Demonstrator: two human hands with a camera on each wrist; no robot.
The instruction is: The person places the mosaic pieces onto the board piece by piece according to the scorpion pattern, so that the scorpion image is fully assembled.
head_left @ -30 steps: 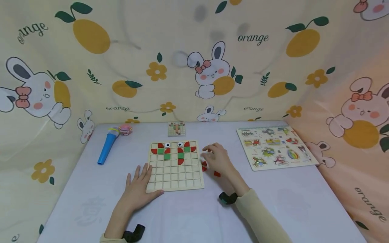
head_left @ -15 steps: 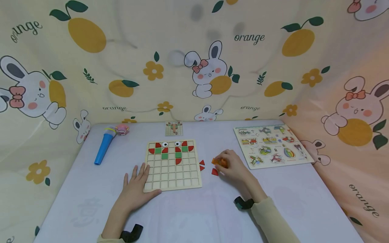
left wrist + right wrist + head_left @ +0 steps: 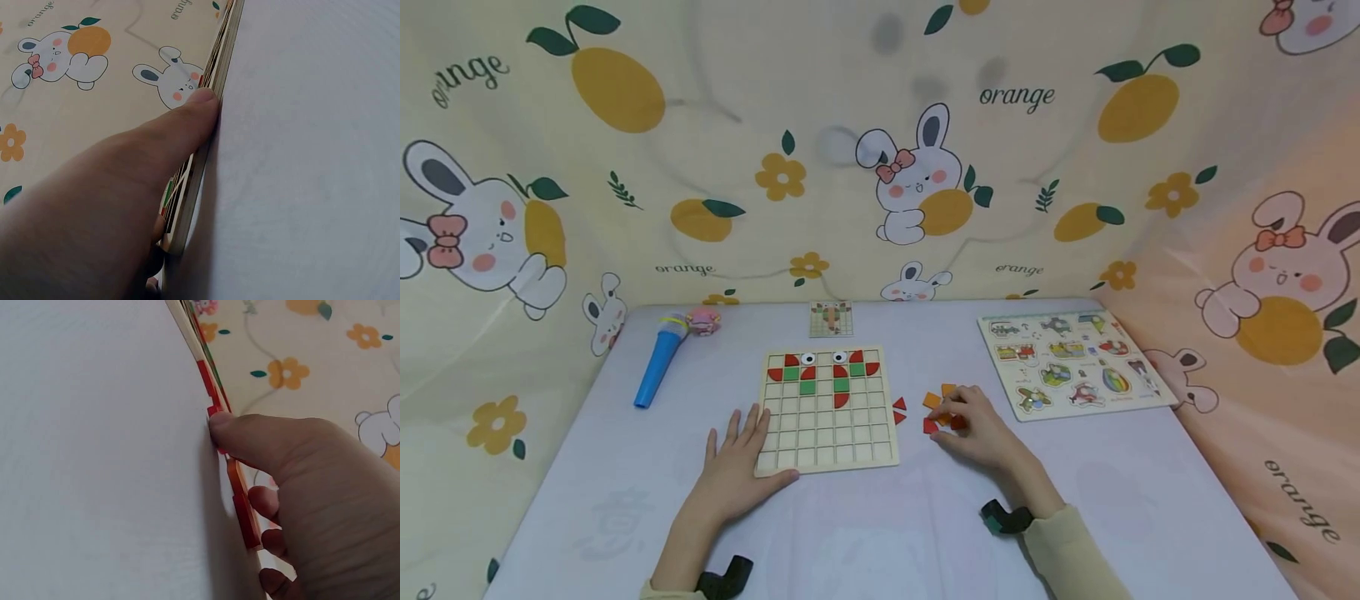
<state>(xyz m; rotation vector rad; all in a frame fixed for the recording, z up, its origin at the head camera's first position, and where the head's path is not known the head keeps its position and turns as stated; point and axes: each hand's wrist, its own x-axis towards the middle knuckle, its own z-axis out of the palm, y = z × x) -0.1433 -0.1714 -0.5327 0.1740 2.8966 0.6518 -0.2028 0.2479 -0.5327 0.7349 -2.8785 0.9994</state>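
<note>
A wooden grid board (image 3: 823,425) lies on the table, with red, green and eye-marked tiles set in its upper rows. My left hand (image 3: 733,454) rests at its lower left corner, fingers straight along the left side; the left wrist view shows the thumb (image 3: 200,103) on the near edge. To the right of the board, my right hand (image 3: 981,429) pinches a red tile (image 3: 929,426) between thumb and fingertips, still down at the table. Orange tiles (image 3: 932,400) and another dark red tile (image 3: 958,422) lie by its fingers, partly covered. Two red triangular tiles (image 3: 899,411) sit beside the board.
Behind the board lies a small pattern card (image 3: 831,319). A blue toy microphone (image 3: 661,358) and a pink toy (image 3: 703,320) are at the back left. A picture puzzle board (image 3: 1075,362) is at the back right. A printed cloth hangs behind the table.
My right hand has moved right from the board's edge to the loose tiles, then slightly down from the orange ones to a red tile. The left hand stays on the board.
</note>
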